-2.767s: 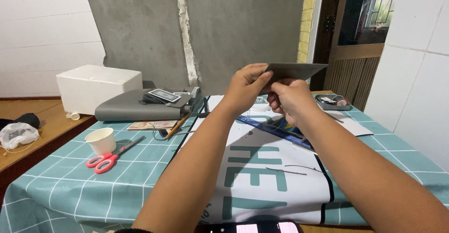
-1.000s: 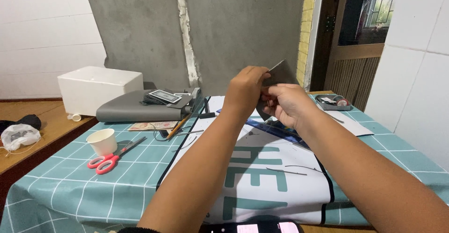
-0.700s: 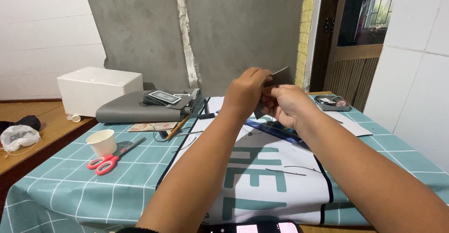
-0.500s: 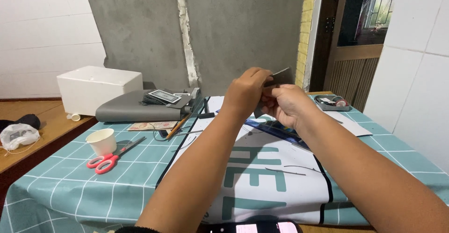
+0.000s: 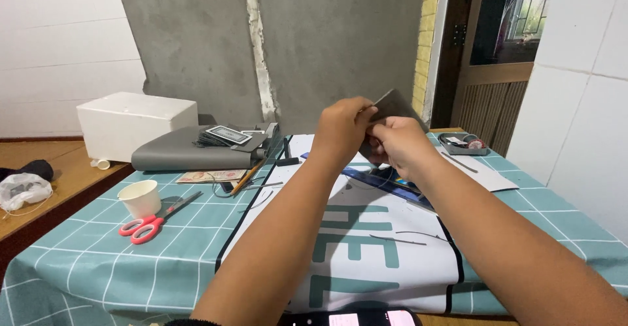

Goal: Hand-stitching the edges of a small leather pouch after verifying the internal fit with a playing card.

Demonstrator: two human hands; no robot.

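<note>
Both my hands are raised above the table and meet on a dark grey sheet piece (image 5: 394,105). My left hand (image 5: 341,128) pinches its left edge with thumb and fingers. My right hand (image 5: 397,144) grips it from below and the right. The piece is tilted, one corner pointing up toward the wall; its lower part is hidden behind my fingers. Below my hands a white banner with teal letters (image 5: 366,247) lies on the checked teal tablecloth (image 5: 98,254).
Red-handled scissors (image 5: 152,220) and a white paper cup (image 5: 140,198) lie at the left. Behind them are a grey folded sheet (image 5: 176,157) with small items on it, a white foam box (image 5: 134,123), a pencil (image 5: 247,177), a blue ruler (image 5: 392,183) and a small tray (image 5: 462,144).
The grey piece was first held flat and wide between both hands; now it is smaller-looking and tilted up on a corner, with my hands closer together on it.
</note>
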